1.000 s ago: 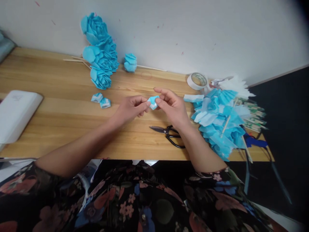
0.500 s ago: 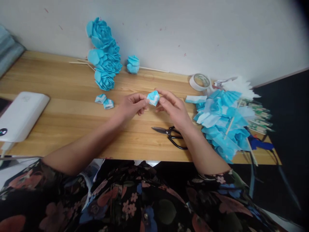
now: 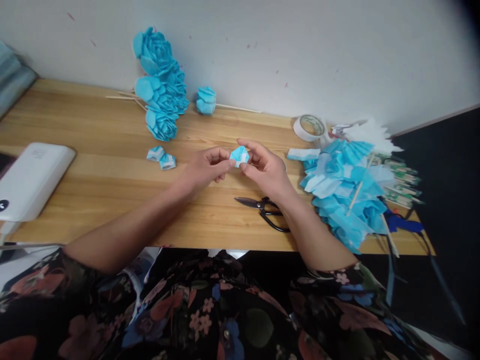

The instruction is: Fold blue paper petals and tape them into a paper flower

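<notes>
Both my hands meet over the middle of the wooden table (image 3: 93, 185) and pinch one small folded piece of blue paper (image 3: 239, 155). My left hand (image 3: 204, 169) grips its left side with thumb and fingertips. My right hand (image 3: 264, 170) grips its right side, fingers curled over the top. Black scissors (image 3: 264, 210) lie on the table just under my right wrist, blades pointing left. Two small folded blue pieces (image 3: 162, 157) rest to the left of my hands.
Finished blue paper flowers (image 3: 161, 85) on sticks lie against the wall at the back. A heap of blue and white paper with sticks (image 3: 345, 190) fills the right end. A tape roll (image 3: 309, 126) sits behind it. A white box-like device (image 3: 32, 180) lies at left.
The folded blue piece has been turned and pressed smaller between my fingertips. My hands stayed at the same spot; the view shifted slightly.
</notes>
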`<state>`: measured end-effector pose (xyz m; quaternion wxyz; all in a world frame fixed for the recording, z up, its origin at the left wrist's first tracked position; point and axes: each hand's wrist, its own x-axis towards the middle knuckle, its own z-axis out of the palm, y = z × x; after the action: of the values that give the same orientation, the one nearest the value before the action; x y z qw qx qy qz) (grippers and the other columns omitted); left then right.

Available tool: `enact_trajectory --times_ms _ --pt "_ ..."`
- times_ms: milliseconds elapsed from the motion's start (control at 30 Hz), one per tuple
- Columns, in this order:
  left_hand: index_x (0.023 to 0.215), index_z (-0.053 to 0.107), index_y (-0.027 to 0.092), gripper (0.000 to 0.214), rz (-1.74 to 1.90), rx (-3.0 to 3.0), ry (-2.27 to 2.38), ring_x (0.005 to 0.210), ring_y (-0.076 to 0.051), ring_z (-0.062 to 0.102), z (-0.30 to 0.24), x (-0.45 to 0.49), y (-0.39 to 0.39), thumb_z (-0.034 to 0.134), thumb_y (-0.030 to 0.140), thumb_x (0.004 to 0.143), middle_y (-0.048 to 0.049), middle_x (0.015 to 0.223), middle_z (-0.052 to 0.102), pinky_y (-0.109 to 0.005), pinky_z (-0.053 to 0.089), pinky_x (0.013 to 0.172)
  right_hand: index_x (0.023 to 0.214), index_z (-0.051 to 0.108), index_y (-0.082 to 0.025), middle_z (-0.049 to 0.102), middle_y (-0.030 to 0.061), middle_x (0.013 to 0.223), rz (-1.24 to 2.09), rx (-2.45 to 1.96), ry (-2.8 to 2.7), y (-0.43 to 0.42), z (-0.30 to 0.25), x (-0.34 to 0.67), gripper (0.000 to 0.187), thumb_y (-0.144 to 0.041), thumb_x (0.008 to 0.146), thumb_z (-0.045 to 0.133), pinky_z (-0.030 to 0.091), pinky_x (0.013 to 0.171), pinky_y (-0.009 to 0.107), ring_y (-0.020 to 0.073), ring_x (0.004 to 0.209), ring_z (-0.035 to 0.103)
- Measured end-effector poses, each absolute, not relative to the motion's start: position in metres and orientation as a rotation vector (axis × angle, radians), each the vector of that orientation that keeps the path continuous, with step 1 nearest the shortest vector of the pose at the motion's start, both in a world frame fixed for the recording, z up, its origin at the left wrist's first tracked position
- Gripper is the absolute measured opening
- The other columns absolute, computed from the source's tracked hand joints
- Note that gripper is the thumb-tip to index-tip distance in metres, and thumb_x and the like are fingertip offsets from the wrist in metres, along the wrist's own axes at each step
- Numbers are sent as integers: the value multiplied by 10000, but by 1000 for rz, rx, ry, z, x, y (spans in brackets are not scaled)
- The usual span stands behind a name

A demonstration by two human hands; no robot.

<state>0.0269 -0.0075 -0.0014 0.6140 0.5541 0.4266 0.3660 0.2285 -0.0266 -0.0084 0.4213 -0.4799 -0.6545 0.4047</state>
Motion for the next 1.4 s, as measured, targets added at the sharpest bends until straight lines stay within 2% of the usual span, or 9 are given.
enact_trajectory --times_ms 133,233,333,433,567,800,1000,1200,1400 --pt "759 624 180 169 840 1309 1023 546 -71 508 0 27 -7 753 269 823 39 610 583 -197 409 545 1379 704 -250 714 3 924 1077 -1177 -1608 -29 -3 230 487 -266 894 674 559 756 307 151 817 629" --pt "747 612 177 159 833 1313 1036 541 -68 505 0 27 -9 721 241 845 41 600 577 -194 402 542 1344 723 -277 736 15 963 1121 -1179 -1525 -29 -1 230 428 -383 931 695 592 803 343 174 859 659" --pt "735 610 175 167 794 1345 1029 531 -66 499 1 27 -9 712 231 856 43 583 569 -195 386 531 1339 713 -285 768 20 1039 1129 -1192 -1491 -29 -3 229 482 -477 900 763 604 856 360 179 899 688" --pt "718 603 175 203 777 1378 1013 521 -62 486 1 27 -10 727 248 860 47 567 558 -196 373 528 1330 717 -285 783 3 1004 1102 -1189 -1471 -29 -5 227 507 -480 870 804 599 844 337 160 861 694" --pt "726 601 174 197 788 1362 988 530 -61 497 3 28 -11 720 241 869 45 595 567 -193 389 534 1252 753 -296 742 -32 858 1063 -1195 -1408 -28 -5 227 413 -454 873 801 584 781 311 139 771 674" --pt "809 645 164 106 805 1293 1011 554 -59 504 9 30 -11 667 204 905 38 659 594 -186 411 549 1143 809 -324 727 -40 801 1043 -1236 -1300 -28 -3 227 296 -410 860 811 594 763 320 137 709 659" --pt "747 620 173 159 849 1316 975 543 -60 507 3 27 -9 671 249 877 35 648 592 -195 414 549 1163 803 -328 758 -16 921 1130 -1208 -1242 -28 -5 227 326 -536 921 737 606 740 315 143 772 693" --pt "760 637 176 198 861 1341 964 550 -68 503 -1 27 -8 716 332 855 30 655 591 -204 411 546 1203 782 -321 670 -42 829 1072 -1210 -1382 -26 -6 227 412 -451 816 837 578 728 310 129 720 627" --pt "786 662 189 127 1009 1789 1266 639 -125 538 21 5 4 705 259 884 -1 699 630 -262 404 603 1258 750 -315 728 20 913 1076 -1285 -1328 -26 -6 228 411 -516 900 735 619 774 352 198 917 709"
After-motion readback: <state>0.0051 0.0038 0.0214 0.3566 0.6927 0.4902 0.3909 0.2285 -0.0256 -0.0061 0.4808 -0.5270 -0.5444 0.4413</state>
